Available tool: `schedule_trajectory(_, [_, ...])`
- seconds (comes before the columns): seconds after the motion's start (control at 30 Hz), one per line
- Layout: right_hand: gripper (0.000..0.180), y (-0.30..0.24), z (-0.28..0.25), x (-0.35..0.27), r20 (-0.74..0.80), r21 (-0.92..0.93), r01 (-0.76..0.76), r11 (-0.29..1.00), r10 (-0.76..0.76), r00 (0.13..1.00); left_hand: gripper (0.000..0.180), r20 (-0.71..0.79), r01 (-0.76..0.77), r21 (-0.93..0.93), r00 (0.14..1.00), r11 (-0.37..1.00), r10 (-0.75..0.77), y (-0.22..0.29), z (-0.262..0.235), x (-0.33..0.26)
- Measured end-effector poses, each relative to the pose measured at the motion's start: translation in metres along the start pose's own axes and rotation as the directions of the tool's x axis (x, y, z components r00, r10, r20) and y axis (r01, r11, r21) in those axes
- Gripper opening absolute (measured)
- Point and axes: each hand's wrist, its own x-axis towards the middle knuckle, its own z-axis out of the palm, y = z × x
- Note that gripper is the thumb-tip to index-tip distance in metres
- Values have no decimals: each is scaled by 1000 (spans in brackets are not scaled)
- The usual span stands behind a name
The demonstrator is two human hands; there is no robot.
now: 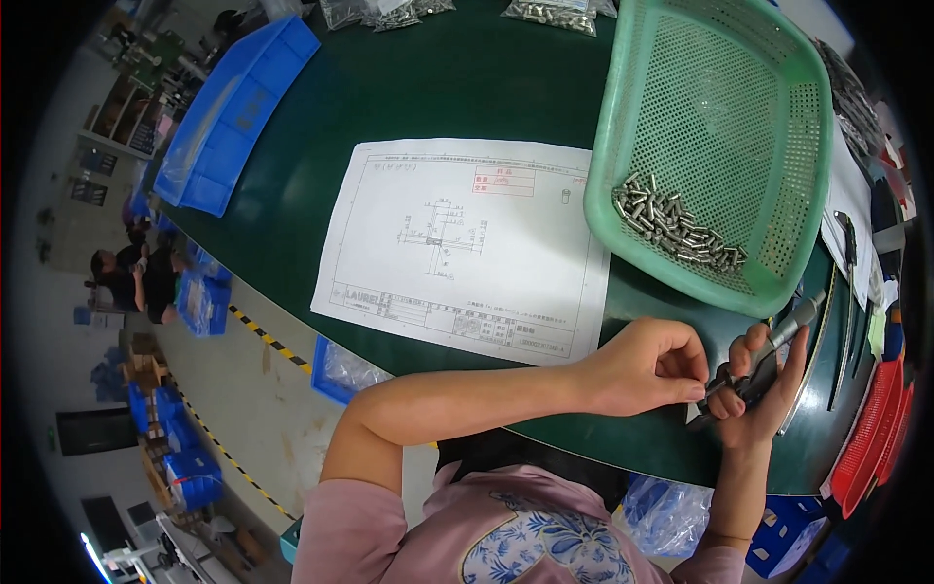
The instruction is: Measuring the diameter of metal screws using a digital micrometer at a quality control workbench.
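My right hand is wrapped round a micrometer, its silver thimble pointing up and away to the right. Beside it, my left hand has thumb and forefinger pinched together close to the micrometer's frame. Whatever those fingertips hold is too small or hidden to make out. Just beyond both hands stands a green perforated plastic basket. Small shiny metal pins lie heaped in its near part. A printed technical drawing lies flat on the dark green table, left of the basket.
A long blue bin sits at the table's far left edge. Clear bags of metal parts lie at the back. Thin dark tools and a red basket are on the right. Another person is far off left.
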Motion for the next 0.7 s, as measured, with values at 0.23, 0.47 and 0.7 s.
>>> schedule_trajectory(0.23, [47, -1, -11, -1, 68, 96, -40, 995, 33, 997, 15, 11, 12, 32, 1000, 999, -12, -4, 1, 3])
schedule_trajectory(0.47, [61, -2, -3, 7, 251, 186, -194, 963, 144, 957, 13, -53, 81, -25, 995, 996, -82, 6, -4, -5])
schedule_trajectory(0.7, [62, -2, -10, 5, 242, 160, -177, 971, 135, 961, 14, -42, 94, -13, 995, 996, -94, 6, -3, -3])
